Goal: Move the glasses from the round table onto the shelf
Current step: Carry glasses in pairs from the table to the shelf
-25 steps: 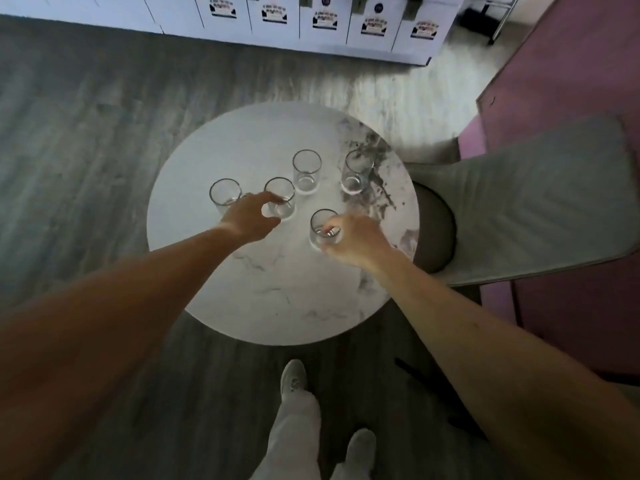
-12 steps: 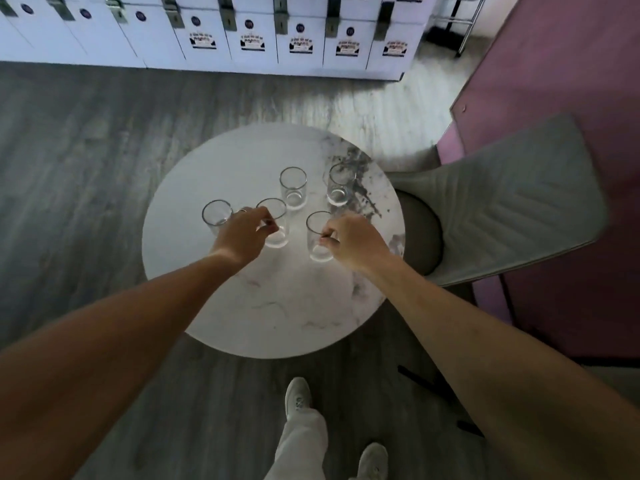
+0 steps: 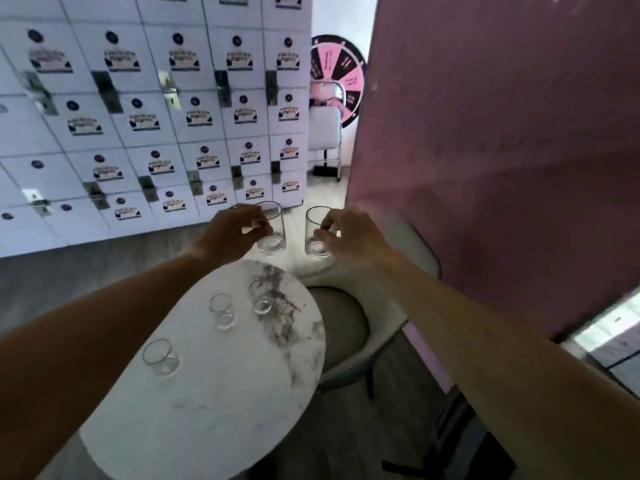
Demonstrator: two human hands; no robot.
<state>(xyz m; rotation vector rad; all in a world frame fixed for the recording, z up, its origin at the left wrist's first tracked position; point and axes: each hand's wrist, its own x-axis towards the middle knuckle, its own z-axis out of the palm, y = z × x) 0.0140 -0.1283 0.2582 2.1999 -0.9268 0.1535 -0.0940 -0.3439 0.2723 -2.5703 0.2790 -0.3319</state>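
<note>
Left hand [image 3: 230, 233] and right hand [image 3: 349, 235] each clamped mid-wall on a glass [image 3: 273, 227], light, rigid, slick, breakable; three more below on surface [image 3: 221, 393].

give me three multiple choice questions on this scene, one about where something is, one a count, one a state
1. Where is the grey chair?
A. At the round table's right edge
B. On top of the table
C. Against the white lockers

2. How many glasses stand on the round table?
A. One
B. Three
C. Five

3. What is the state of the left hand?
A. Open and flat
B. Closed on a glass, held in the air
C. Resting on the table

Answers:
1. A, its seat sits right beside the tabletop's right rim.
2. B, three clear glasses stand there.
3. B, its fingers pinch a lifted glass, as the right hand does another.
</note>
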